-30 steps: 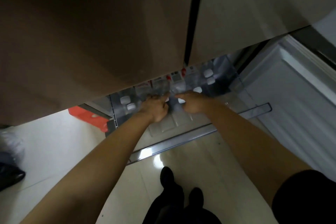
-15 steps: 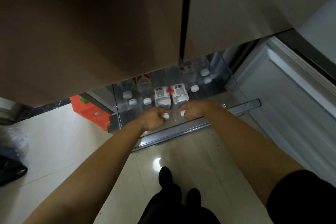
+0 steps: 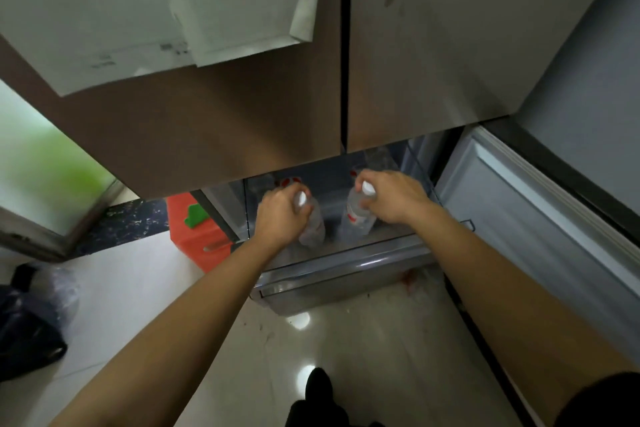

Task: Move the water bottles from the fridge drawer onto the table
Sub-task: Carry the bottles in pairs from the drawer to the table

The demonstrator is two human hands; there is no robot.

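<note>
The fridge drawer (image 3: pixel 346 270) stands pulled open below the closed upper doors. My left hand (image 3: pixel 280 215) is closed around the neck of a clear water bottle (image 3: pixel 313 229) with a white cap. My right hand (image 3: pixel 391 198) grips the neck of a second clear water bottle (image 3: pixel 356 222) with a white cap and a red-marked label. Both bottles hang upright above the drawer, lifted clear of its floor. Red-labelled shapes (image 3: pixel 289 182) show dimly at the drawer's back under the door edge. No table is in view.
The brown upper fridge doors (image 3: pixel 242 132) overhang the drawer, with white papers (image 3: pixel 173 10) stuck on them. An opened lower door (image 3: pixel 536 236) stands at the right. An orange box (image 3: pixel 197 232) sits on the floor left of the drawer. A dark bag (image 3: pixel 27 322) lies at far left.
Both hands have risen, each lifting a bottle by its neck out of the drawer. The camera has tilted up, and the other bottles seen earlier are mostly out of sight.
</note>
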